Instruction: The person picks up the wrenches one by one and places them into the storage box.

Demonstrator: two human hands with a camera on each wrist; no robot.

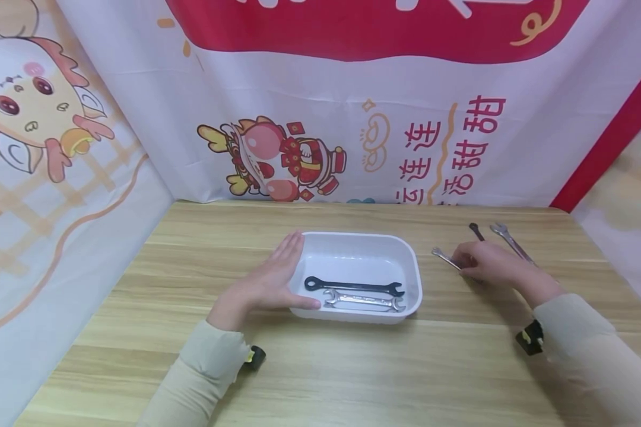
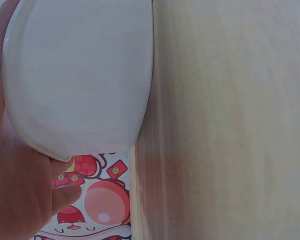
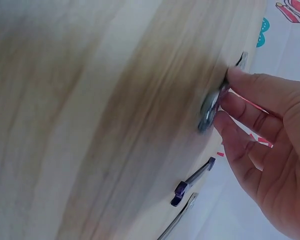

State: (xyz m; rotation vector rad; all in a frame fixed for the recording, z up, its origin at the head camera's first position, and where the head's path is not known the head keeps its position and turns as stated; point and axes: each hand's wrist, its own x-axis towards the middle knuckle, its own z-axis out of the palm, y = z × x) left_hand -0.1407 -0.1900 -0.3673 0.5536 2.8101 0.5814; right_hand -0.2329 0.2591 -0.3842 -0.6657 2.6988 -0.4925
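My left hand (image 1: 269,281) spreads against the left end of a white plastic tray (image 1: 352,237), its fingers fairly straight along the wall and the thumb by the front rim. Inside the tray lie a black combination wrench (image 1: 352,286) and, in front of it, a silver open-end wrench (image 1: 363,300). To the right of the tray, my right hand (image 1: 486,264) pinches a small silver wrench (image 3: 210,107) between thumb and fingertips, close to the tabletop. Beyond that hand a black wrench (image 1: 476,230) and a longer silver wrench (image 1: 507,237) lie on the table, partly hidden in the head view.
The wood-grain table (image 1: 331,373) runs back to a printed white and red cloth (image 1: 310,83) hanging behind it. More printed cloth (image 1: 85,237) hangs along the left side.
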